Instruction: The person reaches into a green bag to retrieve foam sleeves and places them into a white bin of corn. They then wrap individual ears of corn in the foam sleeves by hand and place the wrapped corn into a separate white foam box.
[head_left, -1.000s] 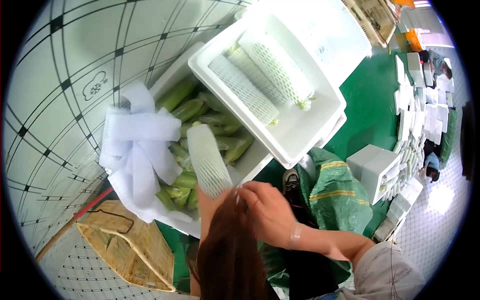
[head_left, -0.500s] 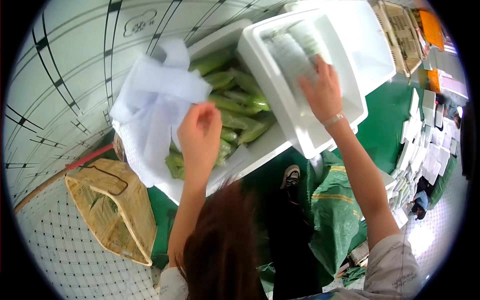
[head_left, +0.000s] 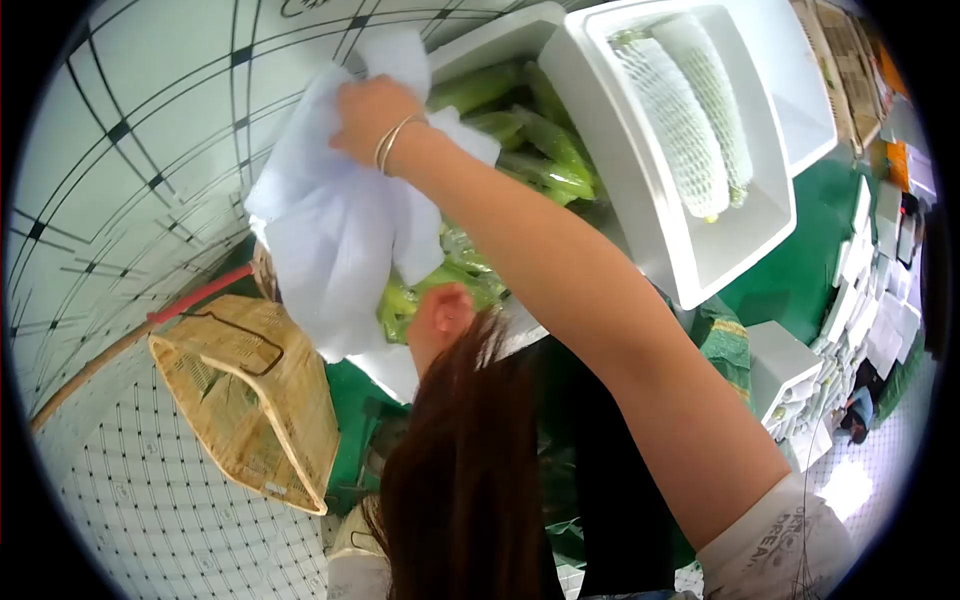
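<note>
My right hand (head_left: 378,118) reaches across to the bunched white sheets (head_left: 325,215), its fingers closed on the soft white material. My left hand (head_left: 442,318) is curled low by the near side of the large white foam box (head_left: 500,40), partly behind hair; whether it holds anything is hidden. Long green vegetables in clear plastic bags (head_left: 545,160) fill that box, partly covered by the sheets. A smaller white foam box (head_left: 690,270) rests tilted at its right end. Inside lie two long green vegetables in white foam netting (head_left: 690,120), touched by neither hand.
A yellowish plastic basket (head_left: 250,400) stands at lower left, near a pole with a red section (head_left: 200,293). Green woven sacking (head_left: 725,345) lies by my legs. More white boxes (head_left: 780,370) and stacked crates (head_left: 840,70) are at right. A tiled wall rises behind.
My right hand has left the netted vegetables and crossed left onto the white sheets. My left hand has drawn back toward me, lower. The view has shifted slightly.
</note>
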